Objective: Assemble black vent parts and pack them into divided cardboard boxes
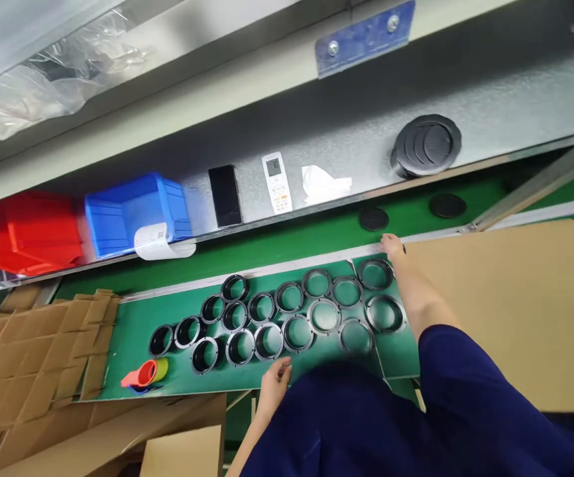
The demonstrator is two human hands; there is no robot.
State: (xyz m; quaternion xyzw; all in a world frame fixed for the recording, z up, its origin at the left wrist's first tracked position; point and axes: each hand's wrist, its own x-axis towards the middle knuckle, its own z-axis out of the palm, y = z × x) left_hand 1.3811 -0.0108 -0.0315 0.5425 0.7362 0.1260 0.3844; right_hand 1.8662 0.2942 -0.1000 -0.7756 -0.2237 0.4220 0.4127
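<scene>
On your flat green worktop (130, 324): round black rings (255, 344), orange-and-yellow ring-shaped piece (135, 377) to their left. Flat brown cardboard sheet (506, 305) right. Behind: two round black discs (374, 218). Your grey metal shelf (510, 106), left to right: red plastic bin (43, 232), blue plastic bin (138, 205), rectangular black phone (225, 195), oblong white remote (278, 182), round black vent (429, 146).

Moderately bright diffuse light, soft sheen on the metal shelf (510, 116), dark upper right corner, slight blur

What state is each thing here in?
Right hand, outstretched near a black disc
That disc, lying flat
Left hand, fingers curled, beside the black rings
Black rings, spread over the green table
Phone, screen dark
Remote, display showing characters
Blue bin, open
Red bin, open
White tissue, crumpled
</scene>
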